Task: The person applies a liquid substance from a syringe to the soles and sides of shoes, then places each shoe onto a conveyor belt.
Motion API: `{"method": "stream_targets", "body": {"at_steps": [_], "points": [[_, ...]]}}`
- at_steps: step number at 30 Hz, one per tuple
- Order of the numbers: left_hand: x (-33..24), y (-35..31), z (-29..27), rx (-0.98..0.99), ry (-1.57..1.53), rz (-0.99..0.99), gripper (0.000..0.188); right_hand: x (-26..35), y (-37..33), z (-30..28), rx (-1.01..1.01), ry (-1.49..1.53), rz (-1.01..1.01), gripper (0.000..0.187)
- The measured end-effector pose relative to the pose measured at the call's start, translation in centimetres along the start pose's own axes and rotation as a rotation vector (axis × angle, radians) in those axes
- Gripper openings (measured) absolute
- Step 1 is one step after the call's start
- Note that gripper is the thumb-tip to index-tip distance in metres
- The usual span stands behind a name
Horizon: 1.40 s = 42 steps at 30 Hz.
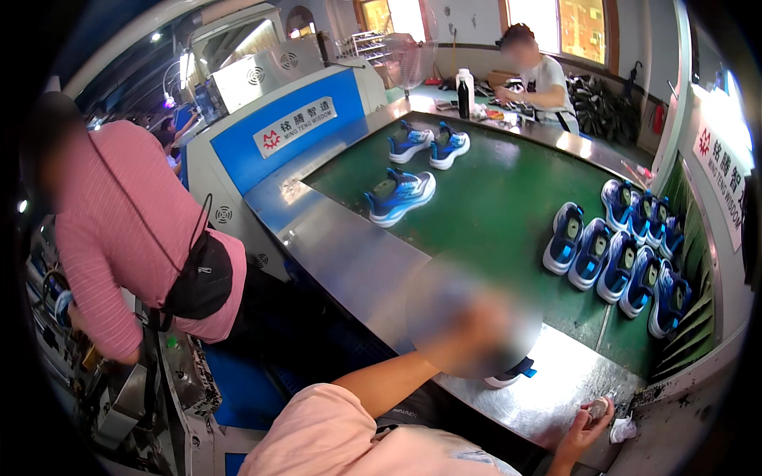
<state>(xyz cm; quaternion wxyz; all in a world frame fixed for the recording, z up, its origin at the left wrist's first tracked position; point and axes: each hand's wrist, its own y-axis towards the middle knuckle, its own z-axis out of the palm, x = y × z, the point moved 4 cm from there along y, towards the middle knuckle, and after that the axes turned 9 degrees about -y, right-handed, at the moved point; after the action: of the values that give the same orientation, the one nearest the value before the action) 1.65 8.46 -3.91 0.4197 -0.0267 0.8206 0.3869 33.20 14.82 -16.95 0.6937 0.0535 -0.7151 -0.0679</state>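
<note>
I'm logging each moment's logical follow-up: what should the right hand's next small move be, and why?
Probably bring the right hand left toward the partly hidden shoe at the steel ledge: it holds a small pale thing apart from that shoe, and the left hand is near the shoe, its grip blurred.

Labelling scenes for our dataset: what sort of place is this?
Likely a shoe factory floor: matching blue sneakers stand in rows on a green work surface, with a large blue-and-white machine alongside.
</note>
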Motion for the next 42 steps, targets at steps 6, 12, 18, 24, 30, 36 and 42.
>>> {"method": "stream_targets", "body": {"at_steps": [6,12,18,24,30,36,42], "points": [[-0.8,0.8,2.8,-0.032,-0.018,0.021,0.017,1.5,1.9,0.3,0.068,-0.145,-0.148,0.049],[-1.0,1.5,3.0,-0.082,-0.043,0.056,0.019,3.2,1.8,0.7,0.091,-0.240,-0.254,0.052],[-2.2,2.5,3.4,-0.081,-0.084,0.050,0.019,6.1,1.3,-0.4,0.132,-0.242,-0.224,0.051],[-2.1,2.1,3.3,-0.069,-0.066,0.056,0.019,6.2,1.6,-1.8,0.122,-0.187,-0.201,0.044],[-3.3,1.3,1.9,0.175,-0.037,0.053,0.029,0.1,1.5,-6.3,0.108,-0.040,0.005,0.040],[-3.3,2.3,-0.7,0.915,0.157,0.225,0.070,1.7,-0.2,-6.6,0.194,0.123,0.264,0.039],[-4.2,2.6,3.5,1.197,0.163,0.168,0.056,9.9,-0.9,-5.6,0.228,0.252,0.487,0.039]]}}
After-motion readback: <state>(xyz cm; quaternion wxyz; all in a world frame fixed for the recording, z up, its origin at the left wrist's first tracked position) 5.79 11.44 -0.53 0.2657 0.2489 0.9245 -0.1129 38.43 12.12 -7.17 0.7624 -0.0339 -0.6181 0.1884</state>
